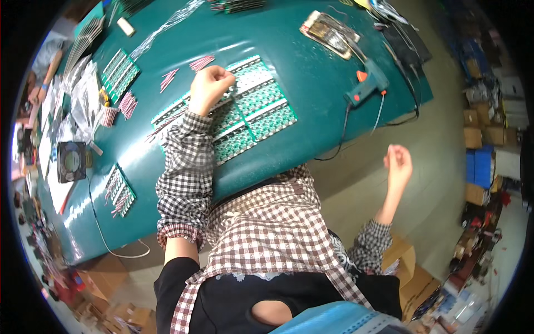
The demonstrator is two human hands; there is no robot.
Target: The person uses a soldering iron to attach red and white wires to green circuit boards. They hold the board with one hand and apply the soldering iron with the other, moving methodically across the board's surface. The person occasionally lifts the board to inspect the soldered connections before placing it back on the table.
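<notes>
Circuit board panel is lying flat mid-table on the green table; left hand is resting on it, fingers curled together. Right hand is hanging off-table, loosely closed, empty. I'd be pressing evenly, not flexing it.

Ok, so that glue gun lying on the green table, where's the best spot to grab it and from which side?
Probably take the glue gun by its teal handle, coming from above on its right. It lies flat on the green table, orange nozzle end up-left, cord trailing off the handle end over the table edge. The right hand hangs free beside the table; the left hand rests on the circuit boards.
</notes>
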